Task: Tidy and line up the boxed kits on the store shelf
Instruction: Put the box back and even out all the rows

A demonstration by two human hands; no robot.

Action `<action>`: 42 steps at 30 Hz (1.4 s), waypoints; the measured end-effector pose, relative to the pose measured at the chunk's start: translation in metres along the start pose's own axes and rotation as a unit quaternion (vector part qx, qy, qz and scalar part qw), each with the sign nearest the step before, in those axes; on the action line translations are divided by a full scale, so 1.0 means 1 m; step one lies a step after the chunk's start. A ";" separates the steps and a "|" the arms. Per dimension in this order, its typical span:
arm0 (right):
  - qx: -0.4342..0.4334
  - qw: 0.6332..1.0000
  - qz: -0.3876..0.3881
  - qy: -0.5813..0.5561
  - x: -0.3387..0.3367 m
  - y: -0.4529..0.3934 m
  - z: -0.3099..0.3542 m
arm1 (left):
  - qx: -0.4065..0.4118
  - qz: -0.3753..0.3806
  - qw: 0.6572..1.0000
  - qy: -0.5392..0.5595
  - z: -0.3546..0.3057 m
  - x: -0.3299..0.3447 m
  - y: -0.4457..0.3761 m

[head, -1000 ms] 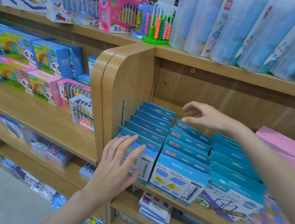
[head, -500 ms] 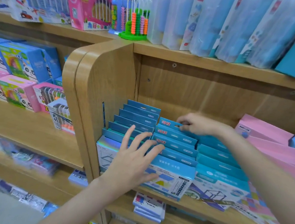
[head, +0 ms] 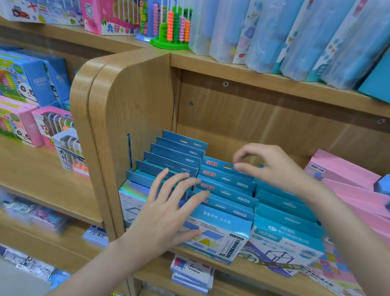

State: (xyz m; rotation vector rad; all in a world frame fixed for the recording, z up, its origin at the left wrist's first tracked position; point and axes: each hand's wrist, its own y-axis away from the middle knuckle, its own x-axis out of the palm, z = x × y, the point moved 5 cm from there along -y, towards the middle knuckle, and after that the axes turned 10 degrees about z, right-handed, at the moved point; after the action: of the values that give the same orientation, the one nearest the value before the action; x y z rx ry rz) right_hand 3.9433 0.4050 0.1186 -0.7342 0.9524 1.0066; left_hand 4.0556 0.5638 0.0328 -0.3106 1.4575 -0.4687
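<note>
Three rows of blue boxed kits stand upright on the wooden shelf (head: 269, 285): a left row (head: 177, 157), a middle row (head: 227, 190) and a right row (head: 286, 207). My left hand (head: 168, 212) lies flat with spread fingers against the front boxes, across the left and middle rows. My right hand (head: 269, 167) hovers over the back of the middle row. Its fingers are loosely curled, and the thumb tip touches the top tab of the rearmost box (head: 220, 165). Neither hand holds a box.
The curved wooden side panel (head: 127, 109) bounds the left row. Pink boxes (head: 350, 181) lean at the right. Above are a bead abacus (head: 174, 24) and clear pouches (head: 292, 29). Panda boxes (head: 15, 82) fill the left shelf, and more stock (head: 191, 273) lies below.
My left hand slid right from the left row's front box onto the middle row's front box. My right hand came down to the rear of the middle row, then raised its fingers.
</note>
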 end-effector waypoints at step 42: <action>-0.036 0.976 -0.057 0.209 0.077 0.054 0.034 | 0.017 0.016 0.999 -0.037 0.033 0.000 0.020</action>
State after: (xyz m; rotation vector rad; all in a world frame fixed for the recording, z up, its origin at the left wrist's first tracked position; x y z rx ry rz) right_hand 3.9210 0.4817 0.0583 -1.0771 1.2242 0.8028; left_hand 4.0909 0.5788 0.0259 -0.2746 1.3800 -0.4522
